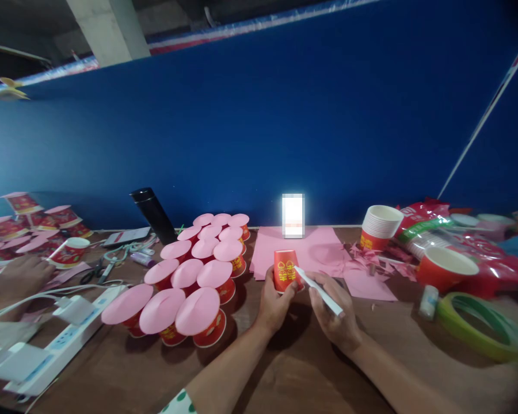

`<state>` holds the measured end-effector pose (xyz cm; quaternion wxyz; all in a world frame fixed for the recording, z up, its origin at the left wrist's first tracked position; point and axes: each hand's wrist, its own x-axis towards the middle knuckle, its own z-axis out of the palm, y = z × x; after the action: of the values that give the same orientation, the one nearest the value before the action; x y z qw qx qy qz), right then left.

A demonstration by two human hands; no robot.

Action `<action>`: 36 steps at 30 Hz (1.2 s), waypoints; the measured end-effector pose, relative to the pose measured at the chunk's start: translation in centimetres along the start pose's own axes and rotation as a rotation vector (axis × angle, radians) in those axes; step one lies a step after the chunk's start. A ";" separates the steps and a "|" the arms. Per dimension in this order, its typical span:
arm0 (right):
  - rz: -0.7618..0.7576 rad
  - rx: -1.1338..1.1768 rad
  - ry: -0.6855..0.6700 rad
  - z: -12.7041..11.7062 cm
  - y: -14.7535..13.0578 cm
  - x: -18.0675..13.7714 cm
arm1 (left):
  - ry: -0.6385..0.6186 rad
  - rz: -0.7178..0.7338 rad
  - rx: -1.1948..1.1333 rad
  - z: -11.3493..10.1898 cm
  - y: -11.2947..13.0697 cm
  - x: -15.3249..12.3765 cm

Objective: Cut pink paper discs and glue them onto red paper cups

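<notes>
Head view: left hand [274, 303] clasps red cup [286, 269], right hand [334, 317] pinches pen [320, 291] against it.

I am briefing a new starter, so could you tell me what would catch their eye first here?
A cluster of pink-topped red cups sits left of centre. At centre, the left hand holds a red cup while the right hand points a white pen at it. Behind, a glowing screen stands against the blue wall.

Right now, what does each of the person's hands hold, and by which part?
The left hand holds a red paper cup by its side wall; the right hand holds a white pen by its barrel.
</notes>
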<state>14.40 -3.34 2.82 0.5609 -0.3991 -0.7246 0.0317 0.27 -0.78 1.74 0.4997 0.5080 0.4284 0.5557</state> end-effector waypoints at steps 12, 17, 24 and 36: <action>0.029 0.004 -0.004 0.1 0.1 0.0 | 0.001 0.004 0.058 -0.2 -0.6 0.0; 0.035 0.005 -0.008 0.1 0.0 0.0 | 0.003 0.008 0.062 -0.2 -0.3 0.0; 0.026 0.029 -0.025 0.2 0.0 -0.1 | 0.007 0.030 0.114 -0.4 -0.6 0.1; 0.022 0.023 -0.032 0.2 -0.2 0.0 | -0.010 0.050 0.102 -0.5 -1.0 0.1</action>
<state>14.12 -3.44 2.87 0.5534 -0.4002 -0.7286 0.0524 -0.10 -0.55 0.75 0.4610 0.5461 0.4408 0.5431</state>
